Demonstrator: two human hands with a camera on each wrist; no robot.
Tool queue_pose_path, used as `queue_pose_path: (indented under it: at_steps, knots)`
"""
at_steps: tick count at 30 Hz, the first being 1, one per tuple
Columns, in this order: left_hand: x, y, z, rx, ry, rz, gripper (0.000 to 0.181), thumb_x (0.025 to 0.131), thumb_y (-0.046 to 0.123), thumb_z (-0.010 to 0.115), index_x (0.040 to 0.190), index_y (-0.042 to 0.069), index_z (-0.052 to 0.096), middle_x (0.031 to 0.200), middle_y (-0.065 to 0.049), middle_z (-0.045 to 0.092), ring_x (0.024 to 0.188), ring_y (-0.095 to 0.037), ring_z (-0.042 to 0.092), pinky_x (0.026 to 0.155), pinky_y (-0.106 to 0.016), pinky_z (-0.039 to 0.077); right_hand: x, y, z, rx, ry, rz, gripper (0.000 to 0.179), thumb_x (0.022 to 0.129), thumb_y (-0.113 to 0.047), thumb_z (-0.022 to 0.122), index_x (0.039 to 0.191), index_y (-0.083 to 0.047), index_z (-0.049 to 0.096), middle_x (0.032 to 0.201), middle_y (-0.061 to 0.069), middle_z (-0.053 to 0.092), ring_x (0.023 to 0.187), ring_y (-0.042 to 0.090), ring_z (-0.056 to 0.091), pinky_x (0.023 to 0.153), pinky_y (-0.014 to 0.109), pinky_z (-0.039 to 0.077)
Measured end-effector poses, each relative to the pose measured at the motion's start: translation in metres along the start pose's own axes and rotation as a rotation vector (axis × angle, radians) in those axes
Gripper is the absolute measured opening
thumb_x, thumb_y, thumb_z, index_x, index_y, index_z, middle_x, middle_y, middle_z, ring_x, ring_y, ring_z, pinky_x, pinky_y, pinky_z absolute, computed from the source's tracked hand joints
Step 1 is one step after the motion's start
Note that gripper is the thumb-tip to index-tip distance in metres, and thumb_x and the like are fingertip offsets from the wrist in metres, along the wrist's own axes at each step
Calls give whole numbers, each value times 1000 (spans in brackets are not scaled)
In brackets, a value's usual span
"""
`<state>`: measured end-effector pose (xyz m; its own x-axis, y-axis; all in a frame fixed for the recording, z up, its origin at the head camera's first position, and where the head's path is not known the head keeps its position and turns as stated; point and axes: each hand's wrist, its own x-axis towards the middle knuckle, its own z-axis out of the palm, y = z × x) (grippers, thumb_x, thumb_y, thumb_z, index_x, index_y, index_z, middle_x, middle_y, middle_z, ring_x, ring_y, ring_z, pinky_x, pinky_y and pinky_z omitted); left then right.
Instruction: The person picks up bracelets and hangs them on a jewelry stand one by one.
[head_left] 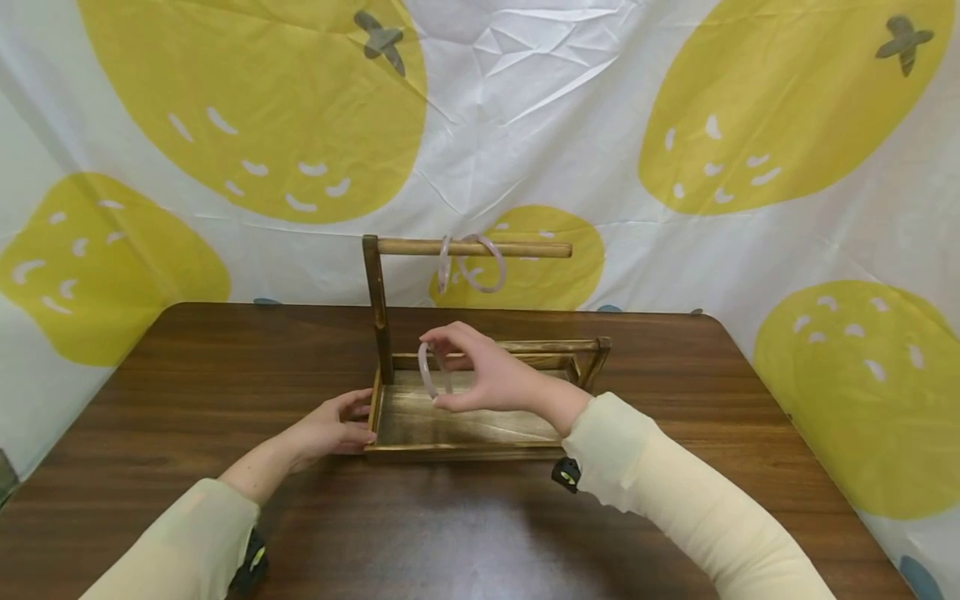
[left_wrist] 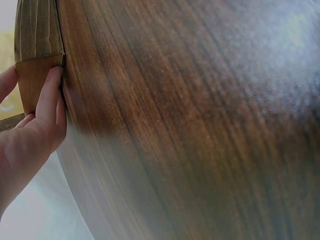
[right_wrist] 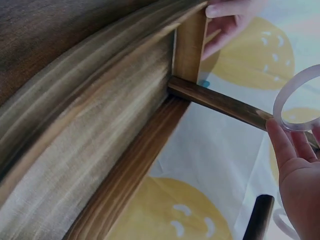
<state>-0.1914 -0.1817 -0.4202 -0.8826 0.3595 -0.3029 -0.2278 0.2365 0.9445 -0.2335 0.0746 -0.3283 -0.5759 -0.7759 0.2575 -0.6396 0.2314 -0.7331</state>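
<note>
A wooden stand with a shallow tray (head_left: 465,451), a tall post on the left (head_left: 378,312) and an upper bar (head_left: 540,249) sits on the table. My left hand (head_left: 333,427) rests against the tray's left end wall; in the left wrist view its fingertips (left_wrist: 54,75) press near a corner. Between thumb and fingertips, my right hand (head_left: 491,375) pinches a pale pink bangle (head_left: 424,369), held upright over the tray. The right wrist view shows that bangle (right_wrist: 281,97) ring-on. Pale bangles (head_left: 501,268) hang from the upper bar, one turned nearly edge-on (head_left: 444,265).
A lower bar (head_left: 551,346) runs behind my right hand to a short post (head_left: 596,365) at the stand's right. Behind the brown table (head_left: 247,367) hangs a white cloth with yellow lemons (head_left: 517,150). Small black cameras sit at both wrists.
</note>
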Motion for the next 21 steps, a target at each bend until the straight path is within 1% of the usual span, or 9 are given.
queue_pose_path:
  at_steps: [4, 10, 12, 15, 21]
  knots:
    - [-1, 0, 0, 0, -3, 2, 77, 87, -1, 58, 147, -6, 11, 142, -36, 25, 101, -21, 59, 90, -40, 53, -1, -2, -6, 1, 24, 12, 66, 73, -2, 76, 130, 2, 44, 122, 17, 48, 113, 33, 49, 94, 30, 51]
    - [-1, 1, -1, 2, -7, 7, 77, 87, -1, 58, 147, -7, 10, 142, -36, 25, 102, -22, 58, 90, -40, 53, -4, -6, -16, 12, 40, 18, 66, 73, 0, 75, 130, 3, 43, 119, 18, 49, 110, 31, 51, 93, 27, 51]
    - [-2, 1, -1, 2, -6, 9, 77, 87, -2, 58, 147, -7, 10, 142, -36, 25, 102, -22, 58, 90, -39, 53, -5, -5, -18, 16, 40, 19, 66, 73, 0, 75, 130, 3, 43, 119, 18, 49, 110, 29, 52, 93, 27, 51]
    - [-2, 1, -1, 2, -9, 8, 76, 87, -2, 58, 147, -7, 10, 142, -37, 25, 101, -21, 58, 90, -39, 53, -6, -4, -20, 24, 41, 22, 65, 73, 1, 75, 130, 4, 42, 120, 18, 48, 111, 32, 52, 94, 28, 50]
    - [-3, 2, 0, 5, -12, 1, 77, 87, -1, 58, 147, -7, 10, 142, -36, 24, 103, -22, 58, 92, -42, 51, -10, -5, -24, 29, 60, 12, 64, 73, 2, 74, 128, 6, 43, 119, 20, 49, 109, 32, 52, 93, 31, 51]
